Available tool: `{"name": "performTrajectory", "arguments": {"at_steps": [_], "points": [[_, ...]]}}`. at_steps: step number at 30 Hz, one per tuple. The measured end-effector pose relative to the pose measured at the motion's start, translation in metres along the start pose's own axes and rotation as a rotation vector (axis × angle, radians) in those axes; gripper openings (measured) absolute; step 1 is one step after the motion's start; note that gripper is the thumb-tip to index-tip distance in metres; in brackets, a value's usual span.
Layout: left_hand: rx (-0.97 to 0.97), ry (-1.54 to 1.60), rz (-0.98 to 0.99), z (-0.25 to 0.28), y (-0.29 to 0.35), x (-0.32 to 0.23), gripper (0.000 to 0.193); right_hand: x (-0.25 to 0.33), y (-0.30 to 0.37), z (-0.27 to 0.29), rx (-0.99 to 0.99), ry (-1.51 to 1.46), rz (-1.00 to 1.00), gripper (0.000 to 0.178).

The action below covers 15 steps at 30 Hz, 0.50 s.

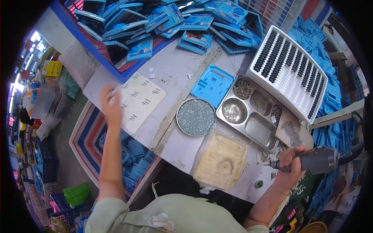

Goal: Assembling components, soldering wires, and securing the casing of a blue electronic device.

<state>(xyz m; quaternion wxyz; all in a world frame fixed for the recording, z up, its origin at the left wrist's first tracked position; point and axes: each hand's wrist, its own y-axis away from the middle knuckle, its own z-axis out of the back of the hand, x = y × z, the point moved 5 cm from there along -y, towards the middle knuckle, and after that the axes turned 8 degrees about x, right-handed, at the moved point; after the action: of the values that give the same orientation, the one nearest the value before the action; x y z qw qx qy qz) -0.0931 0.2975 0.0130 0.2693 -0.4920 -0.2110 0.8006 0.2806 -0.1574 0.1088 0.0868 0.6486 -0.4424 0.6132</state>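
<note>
My right hand (292,165) is wrapped round a dark grey electric screwdriver (316,160), its thin bit pointing left over the table's right edge. My left hand (110,104) is raised over the left side of the table, beside a white sheet (144,97) with several clusters of dark marks. Motion smears its fingers; a small whitish patch shows at them, too blurred to name. In the middle lie a round dish of small silvery screws (196,117), an open blue plastic casing (212,84) and a yellowish pad wrapped in clear plastic (220,161).
A metal compartment tray (254,131) holds small metal parts. Behind it stands a white rack (254,64) with rows of black pieces. Blue toy-like panels (198,23) are heaped along the far edge. Blue casings fill a striped bag (87,136) at lower left. A small green-topped jar (259,183) stands near the screwdriver.
</note>
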Motion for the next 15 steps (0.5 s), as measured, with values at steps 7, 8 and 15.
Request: {"name": "performTrajectory", "arguments": {"at_steps": [7,8,15], "points": [[0.222,-0.637,-0.492,-0.291,-0.184,-0.112,0.049,-0.001,-0.013,-0.014,0.007,0.083,-0.087,0.056],[0.274,-0.714,-0.417,-0.311,-0.197,-0.111,0.045,0.001,-0.014,-0.012,0.011,0.082,-0.091,0.056],[0.425,-0.858,-0.385,-0.367,-0.272,-0.097,0.024,0.006,-0.016,0.002,-0.035,0.124,-0.107,0.054]]}}
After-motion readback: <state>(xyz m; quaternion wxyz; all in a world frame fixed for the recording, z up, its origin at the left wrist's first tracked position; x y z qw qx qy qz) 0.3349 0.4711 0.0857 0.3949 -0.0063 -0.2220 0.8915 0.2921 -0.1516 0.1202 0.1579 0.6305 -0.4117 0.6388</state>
